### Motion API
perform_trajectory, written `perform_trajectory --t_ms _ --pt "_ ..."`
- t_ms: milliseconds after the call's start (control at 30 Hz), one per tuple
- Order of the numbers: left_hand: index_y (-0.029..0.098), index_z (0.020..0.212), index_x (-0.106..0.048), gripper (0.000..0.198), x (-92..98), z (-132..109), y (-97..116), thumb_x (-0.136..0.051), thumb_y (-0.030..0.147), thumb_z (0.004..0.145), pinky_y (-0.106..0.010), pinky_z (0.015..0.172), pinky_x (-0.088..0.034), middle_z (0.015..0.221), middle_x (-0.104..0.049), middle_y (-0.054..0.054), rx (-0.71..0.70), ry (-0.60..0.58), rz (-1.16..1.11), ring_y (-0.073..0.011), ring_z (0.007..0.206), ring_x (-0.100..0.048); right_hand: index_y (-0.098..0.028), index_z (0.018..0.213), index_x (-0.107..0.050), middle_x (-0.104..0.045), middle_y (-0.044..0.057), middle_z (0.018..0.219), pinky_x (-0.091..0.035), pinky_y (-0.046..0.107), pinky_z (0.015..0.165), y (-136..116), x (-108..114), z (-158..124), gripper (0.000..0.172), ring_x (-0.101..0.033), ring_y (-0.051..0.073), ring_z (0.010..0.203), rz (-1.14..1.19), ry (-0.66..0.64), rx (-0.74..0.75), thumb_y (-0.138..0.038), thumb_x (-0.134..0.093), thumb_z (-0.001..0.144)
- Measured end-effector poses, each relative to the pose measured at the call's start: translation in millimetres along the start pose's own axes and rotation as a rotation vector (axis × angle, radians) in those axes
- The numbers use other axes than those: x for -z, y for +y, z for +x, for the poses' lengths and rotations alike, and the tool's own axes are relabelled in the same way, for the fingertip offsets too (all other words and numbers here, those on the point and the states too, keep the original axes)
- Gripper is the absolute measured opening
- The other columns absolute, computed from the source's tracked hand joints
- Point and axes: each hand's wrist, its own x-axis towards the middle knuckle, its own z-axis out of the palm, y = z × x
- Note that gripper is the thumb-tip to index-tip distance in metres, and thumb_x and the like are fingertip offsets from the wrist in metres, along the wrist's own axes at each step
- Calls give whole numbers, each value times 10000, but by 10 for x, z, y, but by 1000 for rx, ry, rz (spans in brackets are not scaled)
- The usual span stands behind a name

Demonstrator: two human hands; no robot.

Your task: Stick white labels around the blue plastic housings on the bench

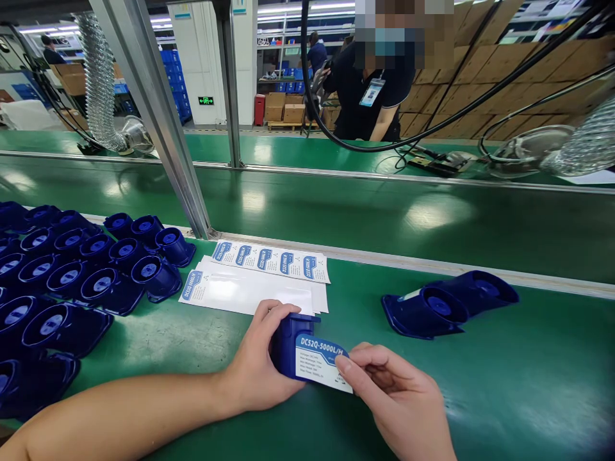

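Around our work, rows of dark blue cups (67, 282) crowd the left of the green surface (528, 378), most with their round mouths towards us, and two more cups (427, 314) lie touching each other on the right. Just beyond our hands, white label sheets (264, 262) overlap one another, the farthest bearing five blue-headed labels in a row. A slanting metal post (158, 115) comes down behind the left rows and blocks part of our far view, while a black cable (355, 146) loops across the far right, in front of a masked person (365, 96). Near the middle, our left hand (262, 368) is clamped around the housing (286, 346), its flange facing far and its flat side turned right and towards us. Our right hand (398, 390) pinches the label (319, 362) by its right end; the label's left part lies against that flat side. Its long axis runs left to right, sloping nearer at the right, with the blue heading along the far edge. The label bridges the gap between our hands.
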Motion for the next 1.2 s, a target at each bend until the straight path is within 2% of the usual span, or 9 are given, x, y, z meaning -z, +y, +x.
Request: perform_trajectory --t_ms 833,1200 --pt "294 1402 -524 815 -3 -20 -17 -844 91 681 -427 1021 -565 1311 -490 -86 -10 -3 -5 -277 1212 -597 -228 666 -730 -655 5 712 -485 239 548 10 -21 -12 299 -576 140 606 20 24 -44 -459 -913 715" --pt "294 1412 -519 818 6 -15 -31 -843 99 686 -432 1027 -569 1317 -487 -85 -9 1 1 -275 1215 -602 -228 666 -724 -655 15 707 -479 264 538 24 -4 4 311 -570 156 603 -2 3 -42 -478 -898 731"
